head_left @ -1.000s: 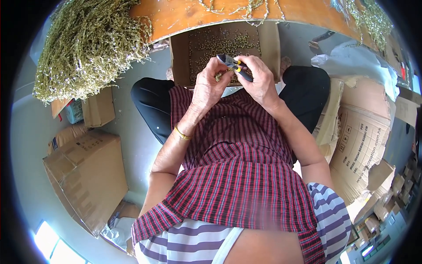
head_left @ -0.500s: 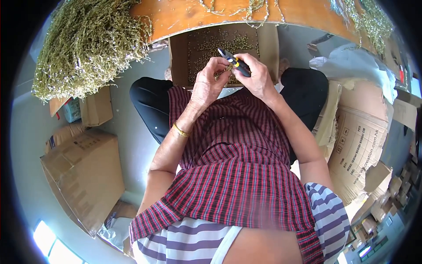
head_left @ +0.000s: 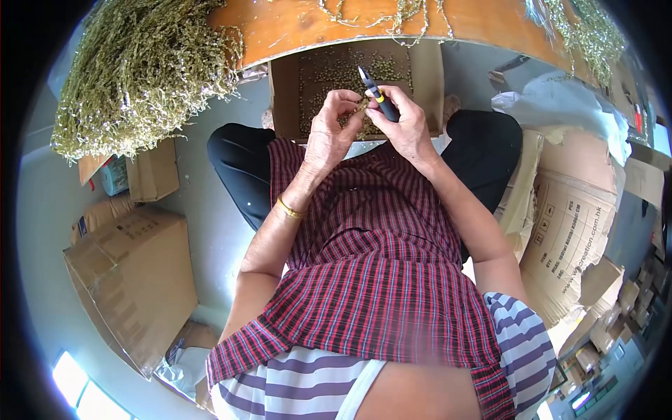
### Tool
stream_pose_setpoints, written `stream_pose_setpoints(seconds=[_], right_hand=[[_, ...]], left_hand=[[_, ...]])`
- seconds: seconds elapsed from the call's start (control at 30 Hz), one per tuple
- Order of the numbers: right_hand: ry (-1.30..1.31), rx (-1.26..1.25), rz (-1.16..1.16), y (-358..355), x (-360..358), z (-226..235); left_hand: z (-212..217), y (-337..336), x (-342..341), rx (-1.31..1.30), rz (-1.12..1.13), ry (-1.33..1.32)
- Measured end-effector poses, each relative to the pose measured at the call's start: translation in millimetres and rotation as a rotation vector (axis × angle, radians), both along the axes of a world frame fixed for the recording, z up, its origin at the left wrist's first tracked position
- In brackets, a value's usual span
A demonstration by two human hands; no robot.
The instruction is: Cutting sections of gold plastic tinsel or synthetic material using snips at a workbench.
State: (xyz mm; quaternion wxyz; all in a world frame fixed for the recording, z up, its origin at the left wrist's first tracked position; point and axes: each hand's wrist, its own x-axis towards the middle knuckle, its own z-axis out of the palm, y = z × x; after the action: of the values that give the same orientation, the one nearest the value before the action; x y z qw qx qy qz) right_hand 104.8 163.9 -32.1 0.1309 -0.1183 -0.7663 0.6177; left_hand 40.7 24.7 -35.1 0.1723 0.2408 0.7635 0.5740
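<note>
right hand [head_left: 406,126]: wrapped round a small black-and-yellow craft knife [head_left: 376,94], blade up
left hand [head_left: 329,133]: fingertips pinching a tiny greenish sprig [head_left: 361,106], I think
below: open brown cardboard box [head_left: 287,91] of little green buds

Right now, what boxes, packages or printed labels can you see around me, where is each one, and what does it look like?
Open brown cardboard box: under the table edge, beyond both hands, small green bits inside.
Closed brown cardboard carton: floor, left, dark printing on top.
Small brown carton: left, below the dried green bundle.
Flattened brown cardboard sheets: right, black printed symbols and text.
</note>
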Motion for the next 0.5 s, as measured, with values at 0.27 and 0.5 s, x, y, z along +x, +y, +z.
stream_pose_setpoints(seconds=[0.27,0.5], right_hand=[[-0.072,0.066,0.128,12,-4,-3],[-0.033,0.234,0.085,10,-3,1]], left_hand=[[8,-2,2,-0.056,-0.041,0.012],[12,0,1,-0.104,-0.067,0.018]])
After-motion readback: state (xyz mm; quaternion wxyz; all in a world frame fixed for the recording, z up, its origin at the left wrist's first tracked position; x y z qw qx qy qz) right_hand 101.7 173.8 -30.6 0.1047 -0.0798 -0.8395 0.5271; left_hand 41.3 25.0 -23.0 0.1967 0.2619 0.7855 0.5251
